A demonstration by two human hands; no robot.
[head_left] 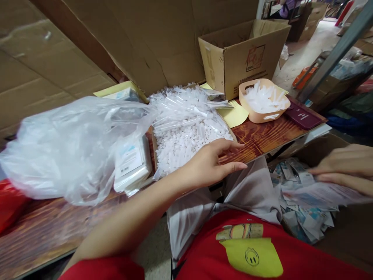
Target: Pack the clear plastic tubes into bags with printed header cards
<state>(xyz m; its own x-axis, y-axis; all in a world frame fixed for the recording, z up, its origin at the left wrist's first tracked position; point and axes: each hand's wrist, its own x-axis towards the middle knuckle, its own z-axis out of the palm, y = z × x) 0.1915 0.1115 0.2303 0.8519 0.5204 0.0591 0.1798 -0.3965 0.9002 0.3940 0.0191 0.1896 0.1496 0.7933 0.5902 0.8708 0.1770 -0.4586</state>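
My left hand point(214, 161) reaches over the front edge of the table with its fingers apart and nothing in them. Just behind it lies a shallow box of small white plastic pieces point(186, 142), with clear slim plastic sleeves point(180, 103) heaped on its far part. At the right, my right hand point(346, 165) is smeared by motion, its fingers closed on a printed plastic packet point(326, 194). Below that packet, a cardboard box point(346, 229) holds a pile of similar small blue-and-white packets point(309, 221).
A large translucent plastic bag point(67, 144) and a stack of printed cards point(131, 163) are on the table point(259, 140). Farther right stand a peach basket point(264, 116) of white strips, a maroon flat case point(304, 114) and an open carton point(244, 66). A metal post point(335, 54) slants at right.
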